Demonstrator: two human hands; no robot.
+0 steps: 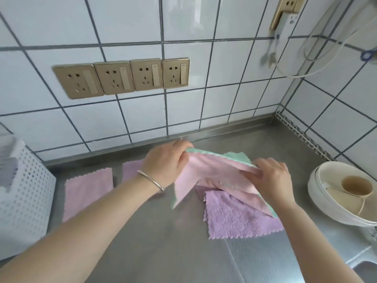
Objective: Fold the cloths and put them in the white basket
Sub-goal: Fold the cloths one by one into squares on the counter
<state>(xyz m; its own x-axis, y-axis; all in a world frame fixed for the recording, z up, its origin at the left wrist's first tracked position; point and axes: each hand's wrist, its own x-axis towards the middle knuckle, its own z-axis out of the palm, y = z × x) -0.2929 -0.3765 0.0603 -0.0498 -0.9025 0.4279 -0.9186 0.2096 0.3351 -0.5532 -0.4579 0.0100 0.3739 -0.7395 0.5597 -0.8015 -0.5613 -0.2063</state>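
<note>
Partly cut off at the counter's left edge stands the white basket, a folded pink cloth beside it. Mid-counter, the left hand and right hand each pinch the pink-and-green cloth, lifted over a purple cloth; another cloth behind the left wrist stays mostly hidden.

You are looking at a bright picture with soft, even light. The white wall is shining a little, with pale glare on the tiles up top. The steel counter is glowing softly, and your arms are dropping only faint shadows on it. The tile lines are bending near the edges. The cords at top right are looking smeared and blurry.
</note>
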